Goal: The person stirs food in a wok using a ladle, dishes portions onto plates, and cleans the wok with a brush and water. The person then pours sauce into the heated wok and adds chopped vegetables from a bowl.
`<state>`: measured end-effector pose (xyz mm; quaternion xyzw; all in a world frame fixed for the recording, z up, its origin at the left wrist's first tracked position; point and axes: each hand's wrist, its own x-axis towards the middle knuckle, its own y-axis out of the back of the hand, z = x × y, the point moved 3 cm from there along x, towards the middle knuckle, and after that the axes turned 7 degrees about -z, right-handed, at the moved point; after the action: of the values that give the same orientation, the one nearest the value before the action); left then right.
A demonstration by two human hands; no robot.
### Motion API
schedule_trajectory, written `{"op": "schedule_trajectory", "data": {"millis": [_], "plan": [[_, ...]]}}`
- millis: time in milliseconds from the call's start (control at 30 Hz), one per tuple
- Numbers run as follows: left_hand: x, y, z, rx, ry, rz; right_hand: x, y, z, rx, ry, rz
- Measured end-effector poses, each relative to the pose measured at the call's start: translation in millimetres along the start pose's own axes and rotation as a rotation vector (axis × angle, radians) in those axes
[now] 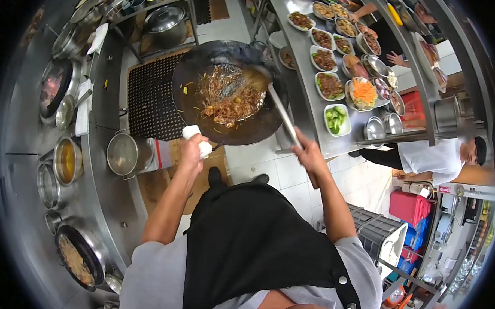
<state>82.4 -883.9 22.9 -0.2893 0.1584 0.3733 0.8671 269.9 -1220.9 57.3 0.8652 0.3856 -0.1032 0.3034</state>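
Observation:
A large dark wok (257, 133) is held in front of me, above the floor between two counters. My left hand (192, 151) grips its near edge through a folded white cloth (205, 149). In my right hand (310, 152) is the handle of a long metal ladle (283, 114), whose blurred head is inside the wok at the right. Brown, glossy meat in sauce (232, 108) lies in the wok, with a few yellow-green pieces near its left side.
The right counter (334, 146) holds several dishes of food, metal bowls and a white dish of green vegetables (337, 120). A pot (128, 154) stands at left beside a black mat (153, 98). One person (430, 156) is at right; another person's hand (395, 58) shows behind the counter.

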Motion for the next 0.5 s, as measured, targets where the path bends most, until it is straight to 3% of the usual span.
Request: {"op": "schedule_trajectory", "data": {"millis": [67, 100, 133, 200, 300, 400, 500], "plan": [[-5, 6, 11, -0.003, -0.019, 0.020, 23, -20, -8, 0.062, 0.090, 0.109], [-1, 8, 17, 0.037, -0.066, 0.034, 44, -44, 23, 0.031, 0.189, 0.183], [3, 11, 23, 0.075, -0.115, 0.049, 36, -64, -4, 0.142, -0.062, 0.009], [16, 20, 31, 0.112, -0.141, 0.056, 34, -130, 2, 0.575, -0.219, -0.175], [35, 43, 32, 0.172, -0.104, 0.062, 1, -174, -62, 1.154, -0.320, -0.447], [31, 77, 27, 0.177, 0.006, 0.084, -20, -177, -65, 1.470, -0.391, -0.544], [10, 86, 17, 0.049, 0.105, 0.079, -46, -161, -75, 1.440, -0.309, -0.533]]}}
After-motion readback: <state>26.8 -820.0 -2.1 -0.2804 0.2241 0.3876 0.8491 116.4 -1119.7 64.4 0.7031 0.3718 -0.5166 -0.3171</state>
